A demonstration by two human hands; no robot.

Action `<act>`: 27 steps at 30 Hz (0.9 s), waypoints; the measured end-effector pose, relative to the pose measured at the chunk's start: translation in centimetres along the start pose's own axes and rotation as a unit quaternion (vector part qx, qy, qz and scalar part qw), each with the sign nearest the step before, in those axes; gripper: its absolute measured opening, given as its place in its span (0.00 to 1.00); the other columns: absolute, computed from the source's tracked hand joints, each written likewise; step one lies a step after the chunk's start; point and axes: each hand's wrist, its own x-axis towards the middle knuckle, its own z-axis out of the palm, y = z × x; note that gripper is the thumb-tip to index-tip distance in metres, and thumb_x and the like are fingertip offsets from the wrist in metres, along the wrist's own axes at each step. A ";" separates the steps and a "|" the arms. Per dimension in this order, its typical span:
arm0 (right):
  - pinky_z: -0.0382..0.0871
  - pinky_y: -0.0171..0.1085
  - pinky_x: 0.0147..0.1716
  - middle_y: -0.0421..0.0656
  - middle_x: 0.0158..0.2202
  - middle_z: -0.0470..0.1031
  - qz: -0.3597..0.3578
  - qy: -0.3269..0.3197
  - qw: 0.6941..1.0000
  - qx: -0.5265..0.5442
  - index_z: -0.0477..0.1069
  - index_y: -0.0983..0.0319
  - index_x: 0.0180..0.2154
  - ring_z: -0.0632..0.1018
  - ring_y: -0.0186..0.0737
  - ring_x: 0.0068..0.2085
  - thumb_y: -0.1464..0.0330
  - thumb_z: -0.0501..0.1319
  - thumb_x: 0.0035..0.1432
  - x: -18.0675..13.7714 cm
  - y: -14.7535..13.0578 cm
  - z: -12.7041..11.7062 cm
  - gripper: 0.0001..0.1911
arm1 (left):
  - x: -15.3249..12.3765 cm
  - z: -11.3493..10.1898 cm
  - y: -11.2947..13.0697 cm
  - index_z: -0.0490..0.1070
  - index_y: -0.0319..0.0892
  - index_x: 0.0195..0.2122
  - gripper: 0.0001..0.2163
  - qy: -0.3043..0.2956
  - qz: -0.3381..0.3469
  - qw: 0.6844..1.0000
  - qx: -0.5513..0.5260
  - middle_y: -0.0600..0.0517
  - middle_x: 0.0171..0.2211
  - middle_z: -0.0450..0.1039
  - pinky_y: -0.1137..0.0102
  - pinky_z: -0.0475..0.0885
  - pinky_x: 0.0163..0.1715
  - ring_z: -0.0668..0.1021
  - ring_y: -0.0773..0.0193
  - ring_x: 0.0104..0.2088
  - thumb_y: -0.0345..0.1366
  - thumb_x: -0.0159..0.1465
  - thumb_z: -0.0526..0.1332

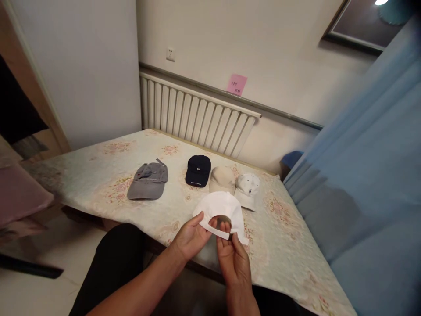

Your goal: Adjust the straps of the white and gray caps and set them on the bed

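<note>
Near the front edge of the bed (98, 175), just above the person's lap, a white cap (221, 208) is held up with its back opening facing the camera. Left hand (192, 237): fingers curled, thumb pressed over the left end of the back strap (213, 231), pinching it; hand mostly closed. Right hand (232, 256): palm toward the camera, fingers pointing up, thumb and fingertips nipping the right end of the same strap where it meets the cap's rim; also mostly closed, only slightly spread. Both hands grip the cap at the strap and sit close together, almost touching. The cap's crown leans away from the person; whether its far side rests on the bed or hangs just above it cannot be told. Beyond it, four more caps lie in a loose row on the flowered bed cover: a grey cap (148, 180) to the left and well apart, a navy cap (198, 170) in the middle, a beige cap (222, 179) just beside it, and a pale cap with a dark logo (247, 188) touching the beige one. A white radiator (197, 116) stands against the wall behind the bed, with a pink note (236, 84) stuck on the wall above it and a socket (170, 54) further left. A blue curtain (371, 175) fills the right side. A pink pillow (19, 195) shows at the left edge.
</note>
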 end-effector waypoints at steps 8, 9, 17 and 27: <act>0.65 0.47 0.57 0.49 0.43 0.79 -0.032 -0.002 0.999 -0.006 0.74 0.64 0.38 0.76 0.42 0.51 0.67 0.68 0.51 0.8 -0.3 -0.3 0.11 | -0.7 0.5 1.4 0.63 0.34 0.55 0.15 0.010 0.045 0.999 -0.029 0.45 0.40 0.78 0.62 0.73 0.49 0.80 0.60 0.42 0.30 0.67 0.53; 0.65 0.47 0.57 0.49 0.42 0.79 -0.036 0.000 0.999 -0.009 0.74 0.64 0.37 0.76 0.42 0.51 0.67 0.67 0.51 0.8 -0.4 -0.4 0.11 | -0.7 0.6 1.6 0.62 0.35 0.57 0.17 0.003 0.053 0.998 -0.030 0.45 0.41 0.78 0.62 0.72 0.50 0.80 0.60 0.43 0.30 0.68 0.52; 0.69 0.44 0.55 0.46 0.40 0.80 -0.030 0.048 0.998 0.008 0.73 0.63 0.38 0.79 0.38 0.47 0.68 0.61 0.57 0.5 -1.2 -0.6 0.07 | -0.6 0.0 2.7 0.54 0.30 0.63 0.22 -0.051 0.064 0.997 -0.014 0.41 0.46 0.77 0.63 0.68 0.54 0.76 0.58 0.50 0.33 0.69 0.49; 0.67 0.45 0.56 0.46 0.42 0.79 -0.056 0.061 0.996 0.020 0.73 0.63 0.40 0.77 0.38 0.49 0.60 0.58 0.61 0.1 -2.3 -0.6 0.14 | -0.6 0.5 1.7 0.58 0.28 0.60 0.20 -0.037 0.053 0.998 -0.010 0.42 0.41 0.79 0.65 0.70 0.52 0.79 0.59 0.46 0.32 0.69 0.49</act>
